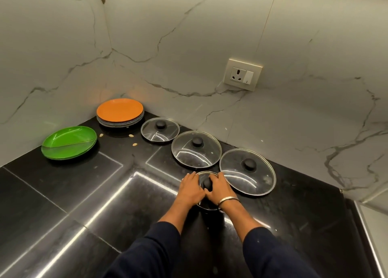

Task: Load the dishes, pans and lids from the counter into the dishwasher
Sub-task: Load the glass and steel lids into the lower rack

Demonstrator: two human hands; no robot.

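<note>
Now both hands sit on the nearest lid on the black counter: the left hand lies flat on its glass, the right hand curls round its knob. Three more lids lie behind it, plates in the corner.

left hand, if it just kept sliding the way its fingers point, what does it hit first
The left hand rests on a small lid, fingers pointing up and slightly right. Going straight on, it would probably meet the rim of the middle glass lid first, though depth is hard to judge here.
</note>
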